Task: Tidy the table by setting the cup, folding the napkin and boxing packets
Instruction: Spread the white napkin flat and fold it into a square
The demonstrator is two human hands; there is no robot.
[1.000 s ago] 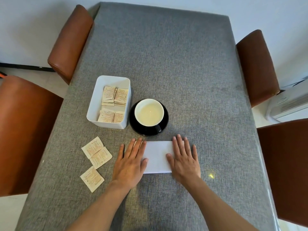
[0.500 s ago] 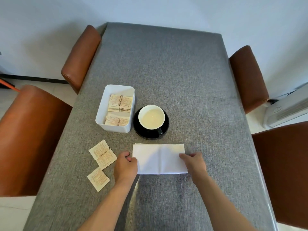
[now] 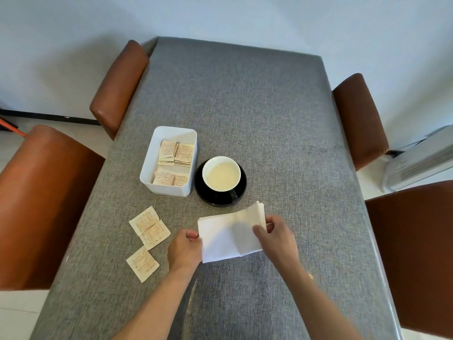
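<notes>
A white napkin lies folded near the table's front. My left hand pinches its left edge against the table. Its right end is raised off the cloth, gripped by my right hand. Behind the napkin a cup of pale liquid stands on a black saucer. To the cup's left is a white box holding several beige packets. Three loose packets lie on the table left of my left hand.
The table has a grey woven cover. Brown padded chairs stand on both sides: two on the left and two on the right. A white appliance sits on the floor at the far right.
My hands went from pressing flat on the napkin to pinching its two ends. The right hand has now lifted the right end and is bringing it leftward. The view has pulled back.
</notes>
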